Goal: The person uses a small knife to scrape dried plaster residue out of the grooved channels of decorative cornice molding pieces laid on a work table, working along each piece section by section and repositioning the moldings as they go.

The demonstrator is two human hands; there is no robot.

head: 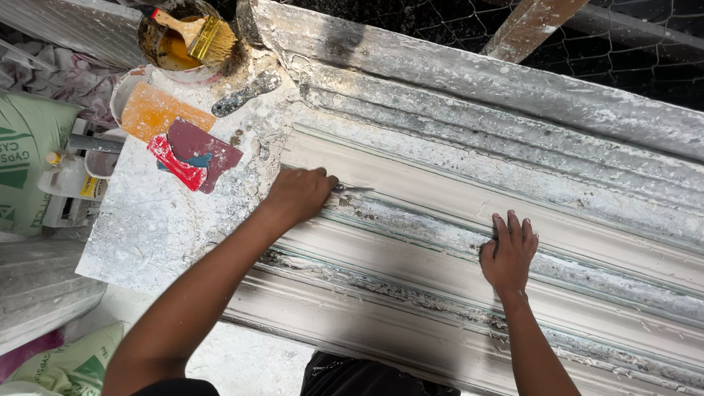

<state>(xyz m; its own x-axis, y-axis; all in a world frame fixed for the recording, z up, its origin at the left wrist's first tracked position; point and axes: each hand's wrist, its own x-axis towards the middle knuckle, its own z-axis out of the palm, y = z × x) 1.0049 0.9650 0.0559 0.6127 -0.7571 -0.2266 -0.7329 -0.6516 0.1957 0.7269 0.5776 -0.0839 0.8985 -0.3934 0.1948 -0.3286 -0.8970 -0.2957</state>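
Observation:
A long white plaster cornice moulding (455,198) lies across the workbench, ridged and crusted with dried plaster. My left hand (299,193) is closed around a small metal scraper (355,188), whose blade tip rests in a groove of the moulding. My right hand (509,252) lies flat on a lower ridge of the moulding, with its fingers spread and nothing in it.
At the bench's left end lie an orange spreader (150,111), red and maroon plastic scrapers (192,152) and a plaster-caked putty knife (246,94). A round bowl of yellow liquid holds a brush (202,37). Green sacks (26,158) and a small bottle (70,176) stand at the left. Wire mesh (645,51) runs behind.

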